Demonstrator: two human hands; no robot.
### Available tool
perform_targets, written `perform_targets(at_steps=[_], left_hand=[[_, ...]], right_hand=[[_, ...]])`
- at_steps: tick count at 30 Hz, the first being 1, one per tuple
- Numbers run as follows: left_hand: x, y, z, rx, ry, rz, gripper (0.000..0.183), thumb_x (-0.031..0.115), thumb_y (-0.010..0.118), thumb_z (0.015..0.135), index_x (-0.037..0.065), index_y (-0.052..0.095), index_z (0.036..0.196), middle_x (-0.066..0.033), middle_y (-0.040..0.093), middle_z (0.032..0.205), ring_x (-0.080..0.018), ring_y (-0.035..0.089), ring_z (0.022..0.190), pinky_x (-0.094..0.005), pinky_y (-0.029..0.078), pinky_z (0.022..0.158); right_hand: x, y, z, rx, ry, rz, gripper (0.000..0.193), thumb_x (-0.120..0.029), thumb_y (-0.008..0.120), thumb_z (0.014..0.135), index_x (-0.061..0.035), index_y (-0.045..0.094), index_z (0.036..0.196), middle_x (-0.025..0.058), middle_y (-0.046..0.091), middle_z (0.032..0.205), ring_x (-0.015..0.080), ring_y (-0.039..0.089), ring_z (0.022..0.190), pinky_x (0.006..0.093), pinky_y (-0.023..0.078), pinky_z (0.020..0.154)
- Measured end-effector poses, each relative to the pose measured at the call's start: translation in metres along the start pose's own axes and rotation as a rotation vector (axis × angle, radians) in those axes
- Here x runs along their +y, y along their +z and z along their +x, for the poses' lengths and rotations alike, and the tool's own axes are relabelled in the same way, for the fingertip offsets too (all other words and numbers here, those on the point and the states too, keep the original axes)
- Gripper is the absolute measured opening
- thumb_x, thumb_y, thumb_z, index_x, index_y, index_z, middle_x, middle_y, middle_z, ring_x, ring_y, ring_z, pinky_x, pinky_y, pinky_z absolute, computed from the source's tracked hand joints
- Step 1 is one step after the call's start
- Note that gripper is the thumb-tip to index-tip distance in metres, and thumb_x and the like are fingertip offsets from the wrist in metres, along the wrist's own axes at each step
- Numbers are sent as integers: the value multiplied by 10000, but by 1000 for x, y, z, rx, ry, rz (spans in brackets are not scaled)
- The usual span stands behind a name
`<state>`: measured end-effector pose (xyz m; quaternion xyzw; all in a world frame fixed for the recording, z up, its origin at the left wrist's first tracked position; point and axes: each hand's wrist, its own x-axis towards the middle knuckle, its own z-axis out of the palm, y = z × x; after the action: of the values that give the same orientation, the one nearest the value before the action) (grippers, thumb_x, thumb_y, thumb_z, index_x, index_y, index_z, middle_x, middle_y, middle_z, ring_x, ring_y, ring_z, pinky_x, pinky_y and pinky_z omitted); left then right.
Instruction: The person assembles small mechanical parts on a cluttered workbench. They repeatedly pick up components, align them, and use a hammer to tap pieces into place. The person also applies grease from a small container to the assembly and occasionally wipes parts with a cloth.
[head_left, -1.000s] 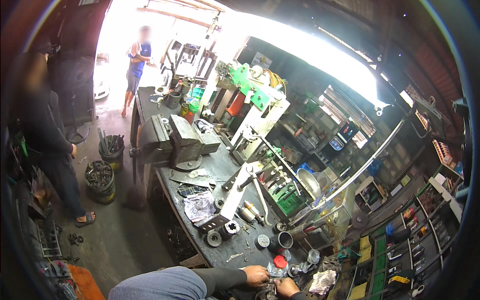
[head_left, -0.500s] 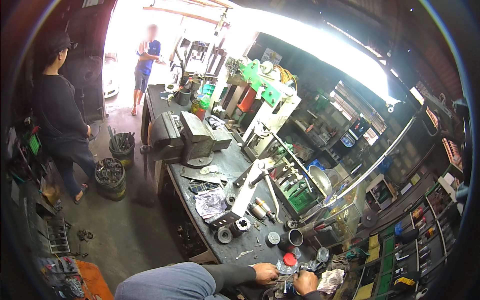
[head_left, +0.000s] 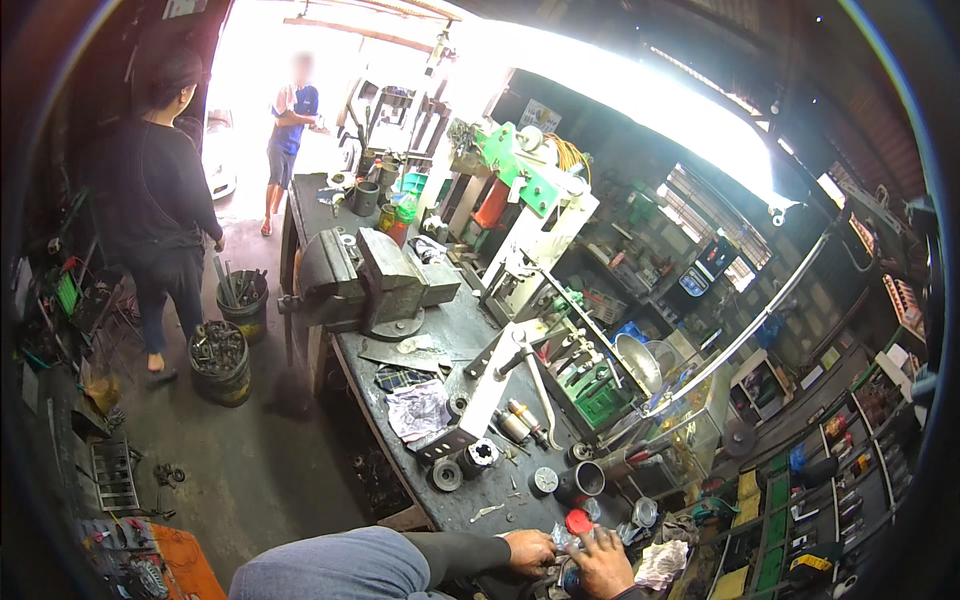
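Note:
At the bench's near end, my left hand (head_left: pixel 530 551) is curled down over a dark part whose shape is hidden. Just right of it, my right hand (head_left: pixel 604 566) reaches in with fingers spread, over or against a small dark object too covered to name. A red round lid (head_left: pixel 578 521) lies just beyond my right fingertips, with crumpled clear plastic (head_left: pixel 562 536) beside it. Behind the lid stands a dark metal cylinder sleeve (head_left: pixel 583 482), next to a round grey metal piece (head_left: pixel 545 480). A stained white rag (head_left: pixel 661 565) lies right of my right hand.
A large bench vise (head_left: pixel 375 280) is mounted on the workbench (head_left: pixel 460 325). A white upright frame (head_left: pixel 480 395) stands mid-bench near ring-shaped metal parts (head_left: pixel 447 473). Buckets of scrap metal (head_left: pixel 220 362) stand on the floor at left, near a walking person (head_left: pixel 160 200). Another person (head_left: pixel 287 130) stands at the doorway.
My right hand has gone from a closed grip to spread fingers, moving slightly left and farther in. My left hand barely shifts. The person at left has moved toward the doorway.

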<state>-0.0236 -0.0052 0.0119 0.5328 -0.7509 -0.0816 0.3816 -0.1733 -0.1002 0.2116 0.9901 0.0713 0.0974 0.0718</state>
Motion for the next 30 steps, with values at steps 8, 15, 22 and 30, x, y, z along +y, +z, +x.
perform_targets(at_steps=[8, 15, 22, 30], left_hand=[[1, 5, 0, -35, 7, -12, 361, 312, 809, 810, 69, 815, 1077, -118, 749, 1089, -359, 695, 1116, -495, 583, 968], [7, -1, 0, -4, 14, -17, 316, 310, 779, 840, 63, 821, 1032, -125, 754, 1064, -368, 706, 1089, -491, 587, 959], [-2, -7, -9, -16, -47, 78, 298, 327, 761, 897, 71, 817, 1040, -114, 761, 1084, -353, 708, 1061, -481, 593, 930], [5, 0, -2, 18, -15, 34, 287, 318, 770, 848, 89, 827, 1011, -120, 761, 1037, -352, 710, 1050, -477, 592, 937]], right_hand=[[29, 77, -48, -489, 658, 151, 396, -414, 712, 991, -39, 835, 970, 272, 780, 933, 463, 773, 987, 578, 596, 915], [-2, 51, -47, -455, 318, 28, 362, -408, 687, 1014, -91, 849, 946, 206, 802, 926, 377, 793, 941, 569, 535, 1031], [-18, -42, 16, -95, -7, -300, 345, -356, 791, 900, -111, 795, 1143, 129, 786, 1127, 281, 732, 1162, 512, 551, 1018], [6, 49, -35, -365, 649, 168, 384, -391, 752, 974, -15, 829, 953, 275, 758, 841, 479, 767, 837, 584, 610, 765]])
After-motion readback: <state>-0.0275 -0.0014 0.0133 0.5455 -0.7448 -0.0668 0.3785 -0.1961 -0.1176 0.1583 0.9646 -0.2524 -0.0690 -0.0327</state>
